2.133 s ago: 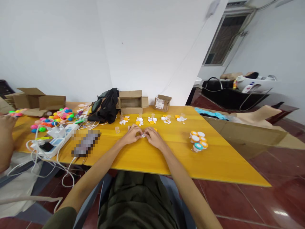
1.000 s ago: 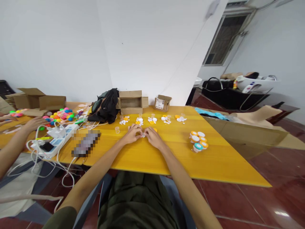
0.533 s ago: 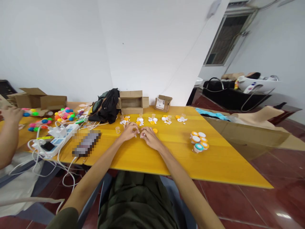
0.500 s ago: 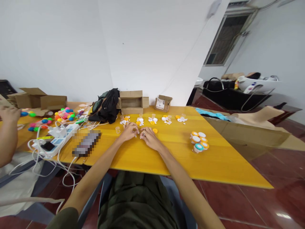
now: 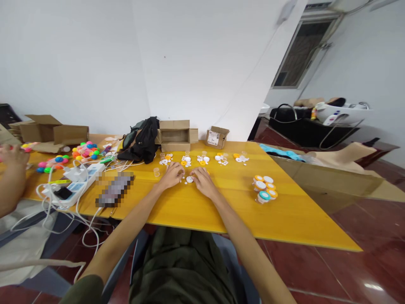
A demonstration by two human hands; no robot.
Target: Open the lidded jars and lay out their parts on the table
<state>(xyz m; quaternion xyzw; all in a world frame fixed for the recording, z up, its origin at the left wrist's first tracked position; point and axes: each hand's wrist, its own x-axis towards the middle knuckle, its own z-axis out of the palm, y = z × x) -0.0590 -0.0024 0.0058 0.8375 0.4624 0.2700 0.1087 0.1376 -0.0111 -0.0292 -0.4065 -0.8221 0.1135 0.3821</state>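
Observation:
My left hand rests low over the table with its fingers curled together; whatever is between the fingertips is too small to make out. Facing it, my right hand has its bent fingers and thumb at the right edge of a round white disc. Several tiny white pieces lie on the wood between the hands. Behind them runs a row of small piles of white and yellow wheel-like parts, with small clear cups nearby. A yellow disc behind my right hand is mostly hidden.
Lidded jars cluster at the right. At the left are a phone, a power strip with tangled cables, and coloured balls. A black bag and an opened carton stand behind. Another person's hand shows far left.
My hands have drawn slightly apart, the right one moving a little to the right. The white disc and tiny pieces now show between them. The other person's hand has lowered slightly.

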